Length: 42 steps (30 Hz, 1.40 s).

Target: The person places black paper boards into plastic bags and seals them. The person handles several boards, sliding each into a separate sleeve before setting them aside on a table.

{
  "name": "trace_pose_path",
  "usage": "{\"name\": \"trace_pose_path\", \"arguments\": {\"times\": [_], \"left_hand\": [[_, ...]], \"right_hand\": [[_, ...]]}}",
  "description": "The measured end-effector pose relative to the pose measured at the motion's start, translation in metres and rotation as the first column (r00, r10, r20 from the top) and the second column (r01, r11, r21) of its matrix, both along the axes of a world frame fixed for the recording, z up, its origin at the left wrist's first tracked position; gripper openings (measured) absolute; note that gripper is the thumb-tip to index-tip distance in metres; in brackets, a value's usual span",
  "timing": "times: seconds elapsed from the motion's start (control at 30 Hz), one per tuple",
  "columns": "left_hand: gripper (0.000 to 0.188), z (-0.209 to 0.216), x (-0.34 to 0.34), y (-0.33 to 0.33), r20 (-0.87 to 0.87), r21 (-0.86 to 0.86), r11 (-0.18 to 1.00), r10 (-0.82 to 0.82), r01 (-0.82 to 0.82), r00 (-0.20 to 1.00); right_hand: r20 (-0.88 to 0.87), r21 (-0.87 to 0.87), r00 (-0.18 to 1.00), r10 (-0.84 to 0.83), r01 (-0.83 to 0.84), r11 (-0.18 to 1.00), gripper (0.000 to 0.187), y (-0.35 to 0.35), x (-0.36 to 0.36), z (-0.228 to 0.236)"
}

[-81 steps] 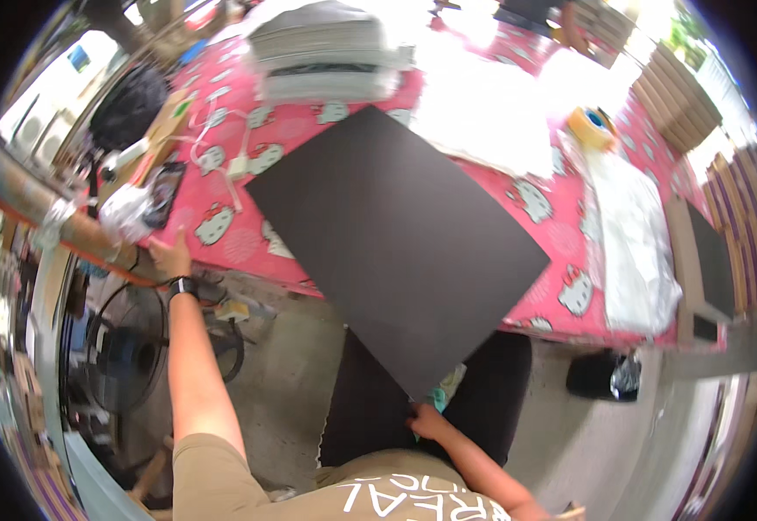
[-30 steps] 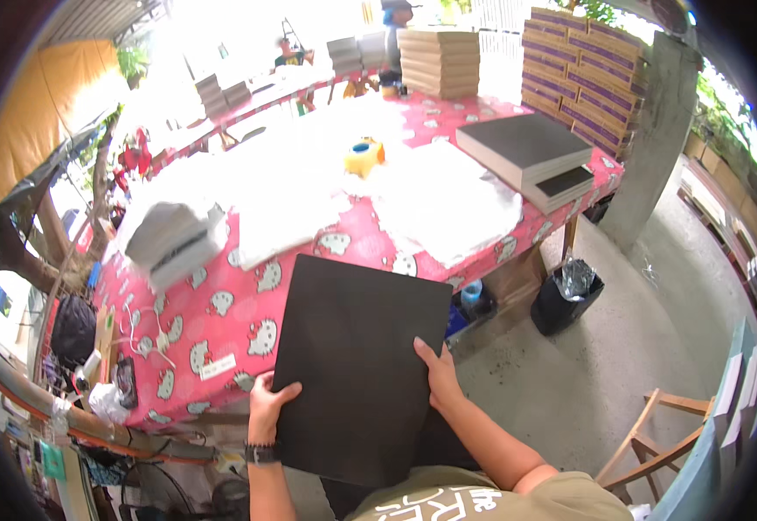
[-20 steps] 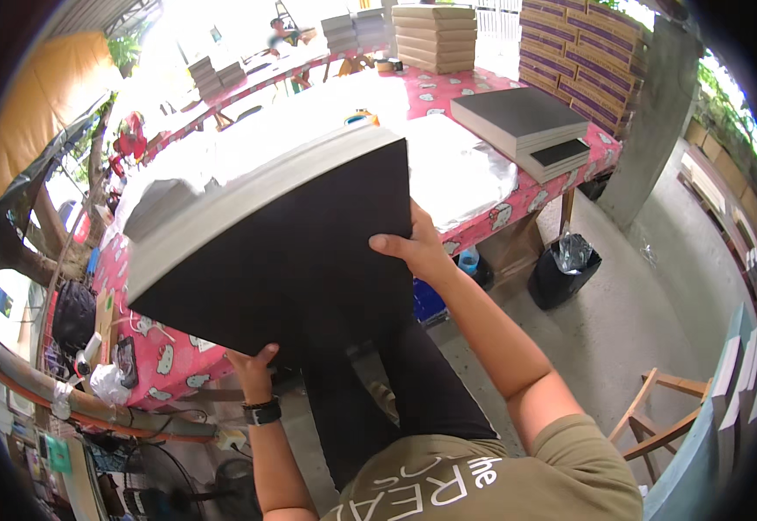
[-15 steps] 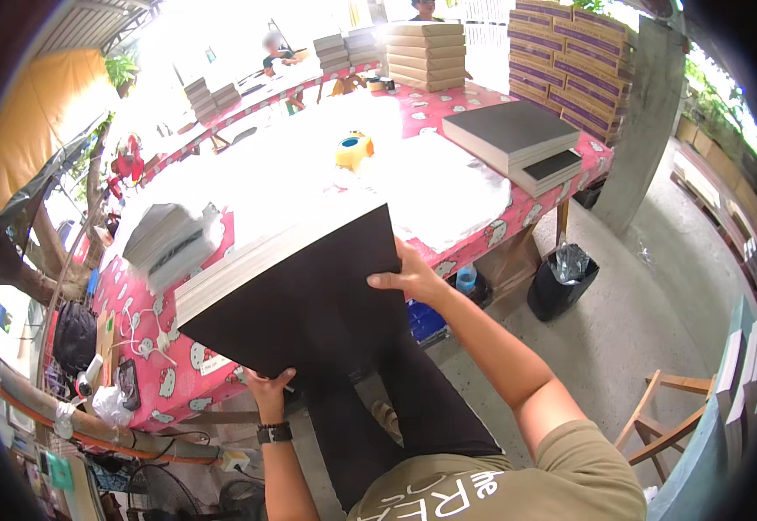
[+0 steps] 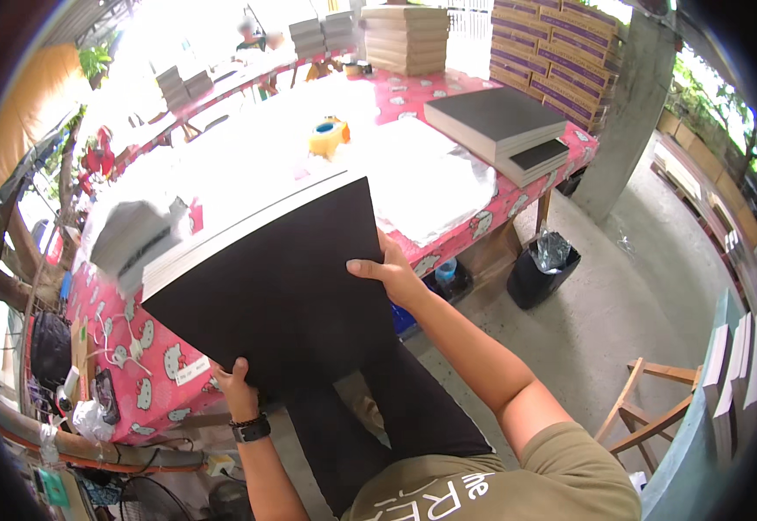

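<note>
I hold the thick black-faced stack tilted above my legs, before the pink table, my left hand grasping its lower-left edge, my right hand its right edge, its long pale side rising rightward.

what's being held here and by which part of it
A thick black-faced stack: the left hand holds it near its lower left corner, the right hand by its right edge.

Downward head fisheye, far reach unclear
</note>
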<state>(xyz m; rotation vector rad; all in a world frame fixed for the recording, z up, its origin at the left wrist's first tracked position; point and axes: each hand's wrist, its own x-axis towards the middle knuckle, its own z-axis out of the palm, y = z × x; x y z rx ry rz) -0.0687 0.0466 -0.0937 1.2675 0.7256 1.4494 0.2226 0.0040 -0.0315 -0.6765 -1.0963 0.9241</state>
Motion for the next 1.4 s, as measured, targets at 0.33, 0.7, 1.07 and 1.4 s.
{"name": "trace_pose_path", "arguments": {"times": [0.33, 0.7, 1.07, 1.4], "left_hand": [[0.056, -0.002, 0.0, 0.013, -0.007, -0.093, 0.995, -0.035, 0.035, 0.999], [0.068, -0.018, -0.021, 0.0, -0.007, -0.069, 0.998, -0.004, 0.004, 1.0], [0.078, -0.007, -0.019, 0.01, -0.045, -0.206, 0.978, -0.041, 0.031, 0.998], [0.086, -0.029, -0.033, -0.018, -0.295, -0.143, 0.989, 0.004, -0.048, 0.956]], "right_hand": [[-0.05, -0.075, 0.999, 0.01, -0.014, 0.997, 0.062, 0.022, -0.007, 0.0], [-0.074, -0.097, 0.997, -0.014, 0.007, 0.995, 0.065, -0.002, -0.011, -0.002], [-0.023, -0.061, 0.997, 0.072, -0.073, 0.995, 0.062, 0.037, 0.019, -0.041], [0.963, 0.037, -0.014, -0.268, 0.996, 0.08, 0.037, 0.068, 0.22, -0.06]]}}
